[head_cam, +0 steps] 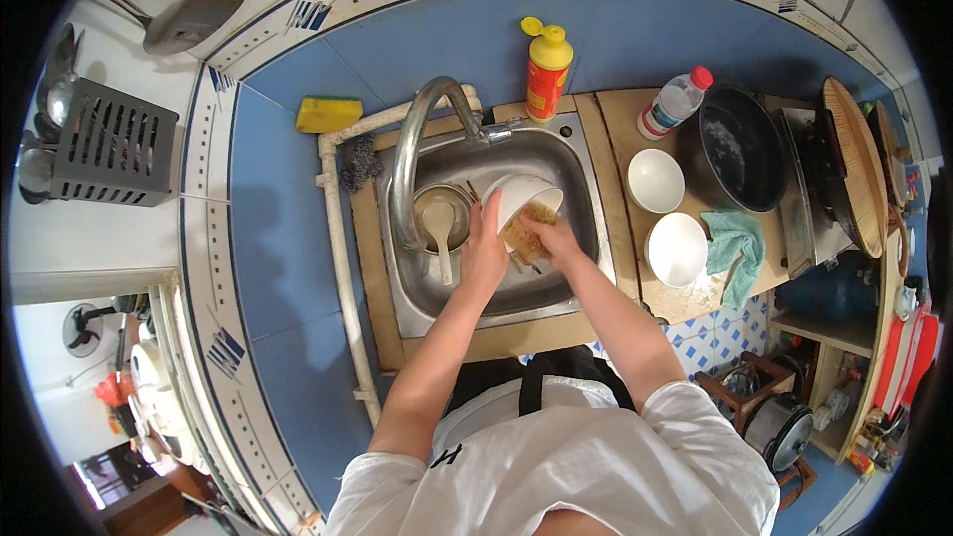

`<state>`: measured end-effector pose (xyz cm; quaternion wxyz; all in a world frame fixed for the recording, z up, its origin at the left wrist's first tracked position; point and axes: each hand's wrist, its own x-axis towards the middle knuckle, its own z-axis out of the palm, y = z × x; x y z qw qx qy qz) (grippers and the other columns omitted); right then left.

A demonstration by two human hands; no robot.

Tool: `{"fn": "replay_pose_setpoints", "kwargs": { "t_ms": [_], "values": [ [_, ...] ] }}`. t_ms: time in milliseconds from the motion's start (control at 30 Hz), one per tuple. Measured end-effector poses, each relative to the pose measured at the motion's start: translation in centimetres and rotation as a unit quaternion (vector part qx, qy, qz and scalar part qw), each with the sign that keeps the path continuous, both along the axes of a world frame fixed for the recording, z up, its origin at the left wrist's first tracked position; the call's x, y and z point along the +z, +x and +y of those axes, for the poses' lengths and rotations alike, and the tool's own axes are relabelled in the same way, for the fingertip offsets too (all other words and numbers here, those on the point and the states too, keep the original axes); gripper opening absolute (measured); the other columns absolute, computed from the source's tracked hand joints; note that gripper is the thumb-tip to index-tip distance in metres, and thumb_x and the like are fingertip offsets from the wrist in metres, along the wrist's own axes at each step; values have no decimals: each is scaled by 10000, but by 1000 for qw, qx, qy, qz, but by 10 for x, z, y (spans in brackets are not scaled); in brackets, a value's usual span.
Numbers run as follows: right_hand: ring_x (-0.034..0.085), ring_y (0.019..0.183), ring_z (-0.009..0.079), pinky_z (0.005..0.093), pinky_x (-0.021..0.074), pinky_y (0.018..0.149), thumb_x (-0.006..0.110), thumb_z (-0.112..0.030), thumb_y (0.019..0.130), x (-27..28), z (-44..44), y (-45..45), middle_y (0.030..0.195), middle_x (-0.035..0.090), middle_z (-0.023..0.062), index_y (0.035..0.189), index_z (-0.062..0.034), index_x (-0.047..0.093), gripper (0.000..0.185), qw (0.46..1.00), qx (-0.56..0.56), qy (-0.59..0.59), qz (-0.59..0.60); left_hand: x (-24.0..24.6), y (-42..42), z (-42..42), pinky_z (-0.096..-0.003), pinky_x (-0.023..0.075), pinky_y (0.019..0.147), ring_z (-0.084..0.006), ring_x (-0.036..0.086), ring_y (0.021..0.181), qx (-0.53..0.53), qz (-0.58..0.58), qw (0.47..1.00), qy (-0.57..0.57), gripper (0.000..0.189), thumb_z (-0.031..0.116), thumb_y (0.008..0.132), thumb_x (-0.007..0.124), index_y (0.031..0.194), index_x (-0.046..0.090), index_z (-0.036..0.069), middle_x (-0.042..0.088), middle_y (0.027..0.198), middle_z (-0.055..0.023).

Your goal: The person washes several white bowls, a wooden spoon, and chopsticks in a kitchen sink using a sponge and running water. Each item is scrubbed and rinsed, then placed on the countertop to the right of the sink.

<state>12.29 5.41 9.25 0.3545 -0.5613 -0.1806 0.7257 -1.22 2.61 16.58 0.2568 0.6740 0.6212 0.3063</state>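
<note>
Over a stainless steel sink [476, 314], my left hand [485, 249] grips a white bowl [514, 193] by its left side, tilted with its opening toward the right. My right hand [555, 238] presses a tan scrubbing pad [527, 231], which looks like loofah, against the bowl. A metal pot or bowl [460, 197] sits in the left of the basin, with a pale rice paddle [439, 223] lying across it. Thin sticks, perhaps chopsticks [473, 190], show partly behind the white bowl. The curved faucet [406, 171] arches over the basin's left part; no running water is visible.
Behind the sink stands a yellow-capped squeeze bottle [547, 78]. On the right counter are two white bowls [676, 249], a green cloth [733, 253], a plastic bottle [674, 104] and a black pot [737, 149]. A yellow sponge [327, 114] and steel wool [360, 164] lie left of the faucet.
</note>
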Motion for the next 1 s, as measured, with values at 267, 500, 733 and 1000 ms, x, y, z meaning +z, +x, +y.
{"fn": "replay_pose_setpoints", "kwargs": {
  "t_ms": [267, 500, 733, 1000],
  "values": [
    [566, 859, 279, 354, 475, 717, 662, -74, 601, 69, 24, 11, 1004, 560, 90, 1001, -131, 575, 413, 725, 109, 447, -512, 33, 2, 19, -454, 491, 591, -440, 565, 730, -28, 196, 975, -103, 634, -49, 714, 437, 1274, 261, 192, 373, 1185, -307],
    [577, 819, 308, 339, 482, 710, 574, -40, 680, 49, 13, 1, 945, 584, 129, 1009, -135, 578, 343, 808, 107, 277, -509, 0, -13, 28, -413, 484, 676, -376, 587, 791, -14, 188, 973, -131, 563, -21, 729, 435, 1260, 301, 109, 440, 1171, -244],
    [587, 831, 233, 384, 498, 690, 562, -110, 796, -14, -19, -16, 988, 570, 101, 1048, -41, 521, 264, 965, -139, -123, 186, -8, 8, 0, -392, 388, 869, -395, 416, 1078, 103, -153, 981, -55, 612, -67, 700, 386, 1277, 287, 110, 397, 1218, -232],
    [601, 767, 267, 342, 489, 660, 628, -142, 656, 48, 3, 15, 962, 585, 90, 944, -125, 588, 292, 801, 209, 292, -479, -12, -9, 0, -457, 448, 720, -392, 547, 858, -50, 122, 985, -110, 639, -91, 683, 422, 1254, 331, 181, 501, 1091, -199]
  ]
}}
